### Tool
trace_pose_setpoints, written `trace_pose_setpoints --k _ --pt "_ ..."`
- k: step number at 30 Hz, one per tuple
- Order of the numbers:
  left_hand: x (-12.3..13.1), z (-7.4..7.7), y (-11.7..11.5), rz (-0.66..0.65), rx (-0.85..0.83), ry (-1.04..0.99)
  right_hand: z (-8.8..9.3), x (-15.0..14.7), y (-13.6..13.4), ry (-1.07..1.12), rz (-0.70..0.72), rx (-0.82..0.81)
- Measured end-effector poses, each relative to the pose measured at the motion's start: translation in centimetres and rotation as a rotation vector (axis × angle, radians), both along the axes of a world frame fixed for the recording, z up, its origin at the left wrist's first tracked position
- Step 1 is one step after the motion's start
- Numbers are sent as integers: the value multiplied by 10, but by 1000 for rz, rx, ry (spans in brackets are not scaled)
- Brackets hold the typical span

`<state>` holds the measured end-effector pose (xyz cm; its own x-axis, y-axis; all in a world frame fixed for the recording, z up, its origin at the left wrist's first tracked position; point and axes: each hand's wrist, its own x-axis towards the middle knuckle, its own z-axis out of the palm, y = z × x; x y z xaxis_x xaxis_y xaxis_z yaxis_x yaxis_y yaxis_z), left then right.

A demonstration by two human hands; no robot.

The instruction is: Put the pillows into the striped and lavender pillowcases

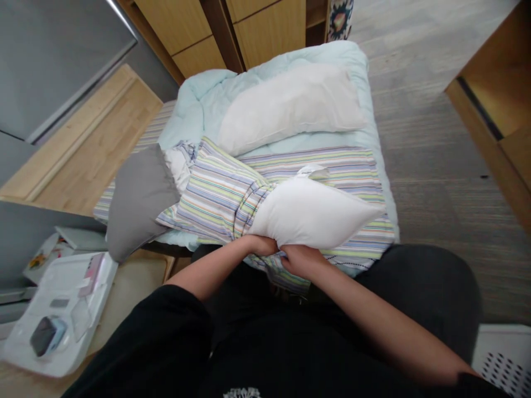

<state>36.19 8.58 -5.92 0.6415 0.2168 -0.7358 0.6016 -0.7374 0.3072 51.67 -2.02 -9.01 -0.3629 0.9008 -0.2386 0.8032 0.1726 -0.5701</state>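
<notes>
Both of my hands are at the lower edge of a plump white pillow [311,213], which lies across the bed. My left hand [260,245] grips its left corner, where striped cloth bunches up. Beside it, my right hand [302,261] holds the pillow's lower edge. A striped pillowcase [215,202] in pastel green, blue and purple gathers at the pillow's left end. Beyond its crumpled end sticks out a grey cushion corner [139,202]. A second white pillow [290,108] rests on a pale blue quilt [199,105], and a striped sheet [315,166] spreads below it.
Wooden cabinets [265,27] stand behind the bed's far end. Grey carpet [431,166] stretches to the right. At lower left, a white tray [53,282] holds a small blue-grey device [47,336]. A white perforated basket [504,365] sits at lower right.
</notes>
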Motion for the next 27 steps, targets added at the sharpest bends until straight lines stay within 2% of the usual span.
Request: trace_pose_setpoints --k 2,4,6,7,8,9,11,13,15,16,18,22,24,27 --pt "-11 34 4 -40 -13 28 2 -1 8 34 60 40" --pt "-15 80 11 -60 3 11 3 -3 16 37 101 52" --pt "1 125 19 -37 120 -100 2 -8 21 19 122 8" --pt "17 140 22 -6 224 -202 0 -10 22 13 130 -22" --pt "37 150 25 -10 318 -331 -1 -13 21 13 134 -46" --pt "61 151 27 -47 390 -457 -1 -15 20 17 133 -59" --pt "110 134 30 -197 440 -571 -2 -17 14 43 122 -52" --pt "147 102 31 -299 430 -485 -1 -15 8 77 110 -42" --pt "161 72 32 -308 410 -308 0 -10 3 100 77 -47" --pt "159 63 35 -282 412 -235 -1 -7 1 108 58 -41" --pt "138 58 43 -209 442 -161 -4 -1 -2 108 18 9" --pt "68 86 67 -92 481 -116 -16 6 -3 107 5 183" --pt "36 100 71 -46 480 -107 -21 8 -2 121 33 260" --pt "1 107 66 1 485 -130 -23 14 1 83 48 315"
